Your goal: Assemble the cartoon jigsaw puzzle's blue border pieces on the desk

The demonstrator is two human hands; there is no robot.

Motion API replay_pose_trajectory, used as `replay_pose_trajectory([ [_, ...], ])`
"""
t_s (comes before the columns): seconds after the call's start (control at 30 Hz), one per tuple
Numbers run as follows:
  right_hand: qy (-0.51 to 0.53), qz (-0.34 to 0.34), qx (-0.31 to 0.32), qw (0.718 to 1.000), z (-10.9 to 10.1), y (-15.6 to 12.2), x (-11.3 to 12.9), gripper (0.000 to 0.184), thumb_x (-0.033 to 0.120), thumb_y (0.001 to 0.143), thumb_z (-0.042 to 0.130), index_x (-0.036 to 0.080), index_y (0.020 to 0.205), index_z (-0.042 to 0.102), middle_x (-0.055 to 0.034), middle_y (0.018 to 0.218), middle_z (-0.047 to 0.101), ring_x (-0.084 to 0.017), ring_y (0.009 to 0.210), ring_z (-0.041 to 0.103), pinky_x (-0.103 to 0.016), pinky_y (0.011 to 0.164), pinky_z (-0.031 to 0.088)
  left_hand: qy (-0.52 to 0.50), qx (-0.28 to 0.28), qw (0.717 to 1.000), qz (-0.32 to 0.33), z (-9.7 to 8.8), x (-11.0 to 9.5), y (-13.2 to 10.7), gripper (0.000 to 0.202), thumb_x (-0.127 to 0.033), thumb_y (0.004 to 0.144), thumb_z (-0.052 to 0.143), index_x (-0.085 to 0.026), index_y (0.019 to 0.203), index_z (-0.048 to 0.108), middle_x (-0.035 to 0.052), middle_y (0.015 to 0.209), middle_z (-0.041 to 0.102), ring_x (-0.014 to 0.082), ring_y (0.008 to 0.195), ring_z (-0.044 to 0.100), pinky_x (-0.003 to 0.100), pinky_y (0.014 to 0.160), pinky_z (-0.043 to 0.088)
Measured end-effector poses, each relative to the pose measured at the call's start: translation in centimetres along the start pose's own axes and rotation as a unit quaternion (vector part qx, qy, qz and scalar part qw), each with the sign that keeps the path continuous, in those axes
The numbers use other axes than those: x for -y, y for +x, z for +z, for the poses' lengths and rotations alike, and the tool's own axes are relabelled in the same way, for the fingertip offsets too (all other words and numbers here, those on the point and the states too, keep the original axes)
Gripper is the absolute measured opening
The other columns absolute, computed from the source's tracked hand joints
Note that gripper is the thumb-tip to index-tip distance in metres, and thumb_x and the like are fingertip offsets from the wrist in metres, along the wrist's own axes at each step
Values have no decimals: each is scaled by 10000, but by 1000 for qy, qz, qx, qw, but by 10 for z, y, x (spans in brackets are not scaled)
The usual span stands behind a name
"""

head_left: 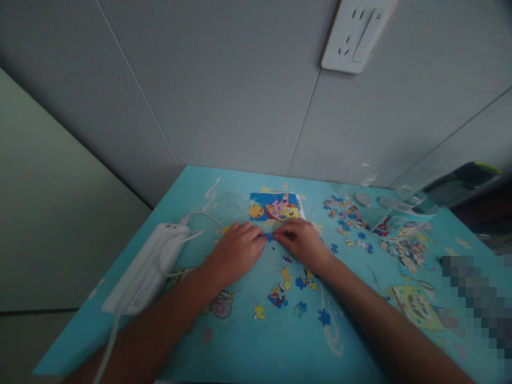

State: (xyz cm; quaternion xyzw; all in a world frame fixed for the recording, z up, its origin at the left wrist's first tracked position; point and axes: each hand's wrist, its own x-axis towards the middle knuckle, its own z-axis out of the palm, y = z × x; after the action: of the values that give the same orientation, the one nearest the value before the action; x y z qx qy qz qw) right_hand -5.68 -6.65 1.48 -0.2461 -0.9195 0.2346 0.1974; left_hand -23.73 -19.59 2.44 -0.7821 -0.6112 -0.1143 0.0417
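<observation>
My left hand [237, 250] and my right hand [303, 242] lie on a turquoise cartoon-printed table [248, 346], fingertips almost meeting. Between them both pinch small blue jigsaw pieces [271, 237] just below the edge of a partly built cartoon puzzle [276, 206]. Both hands have their fingers curled and pressed together on the pieces. Loose pieces [290, 290] lie scattered just in front of my right wrist.
A white power strip [146, 266] with white cables lies at the left. More loose pieces [347, 218] and a pile on a printed sheet [406, 240] sit at the right. Clear plastic lids [412, 196] stand by the grey wall, which carries a socket [356, 34].
</observation>
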Motion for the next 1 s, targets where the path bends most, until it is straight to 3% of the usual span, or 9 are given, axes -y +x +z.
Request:
replay_pose_trajectory([
  [0.27, -32, -6, -1, 999, 6, -1, 2, 126, 280, 935, 646, 260, 933, 770, -38, 889, 702, -187, 859, 639, -328, 804, 481, -10, 5, 1000, 3, 1, -2, 1, 219, -213, 1009, 481, -173, 1119, 666, 70, 1042, 674, 229, 986, 581, 395, 837, 426],
  [0.4, -19, -23, 7, 1000, -1, -2, 4, 157, 251, 953, 611, 274, 977, 765, -31, 924, 726, -194, 911, 651, -333, 834, 482, -12, 8, 1000, -2, -2, -3, 1, 234, -226, 1004, 492, -196, 1172, 651, 70, 1085, 659, 236, 1004, 581, 399, 852, 430],
  [0.57, -3, 5, -75, 997, -29, -17, -10, 216, 270, 984, 548, 256, 1078, 742, -49, 1041, 751, -218, 975, 658, -372, 900, 470, -26, 17, 1000, 1, -1, -1, 0, 291, -222, 989, 523, -238, 1259, 632, 65, 1147, 632, 238, 1034, 577, 405, 857, 450],
  [0.7, -53, 68, -139, 987, -46, -33, -39, 221, 294, 968, 547, 235, 1010, 756, -68, 962, 756, -248, 924, 663, -406, 891, 468, -32, 1, 999, 4, 4, 0, -2, 300, -214, 996, 496, -227, 1262, 633, 72, 1149, 632, 238, 1007, 576, 427, 857, 465],
  [0.83, -95, 75, -131, 984, -52, -38, -54, 214, 288, 947, 566, 231, 1002, 764, -71, 947, 753, -260, 918, 659, -412, 883, 462, -34, -17, 999, 11, 7, 1, -3, 295, -210, 994, 491, -204, 1247, 642, 88, 1144, 637, 238, 986, 581, 427, 837, 480],
  [1.0, -98, 70, -93, 988, -55, -37, -48, 179, 264, 938, 591, 230, 956, 766, -66, 931, 747, -247, 891, 658, -391, 863, 462, -31, -17, 999, 14, 7, 1, -3, 311, -201, 984, 509, -210, 1269, 635, 87, 1140, 643, 249, 1016, 586, 439, 855, 481],
])
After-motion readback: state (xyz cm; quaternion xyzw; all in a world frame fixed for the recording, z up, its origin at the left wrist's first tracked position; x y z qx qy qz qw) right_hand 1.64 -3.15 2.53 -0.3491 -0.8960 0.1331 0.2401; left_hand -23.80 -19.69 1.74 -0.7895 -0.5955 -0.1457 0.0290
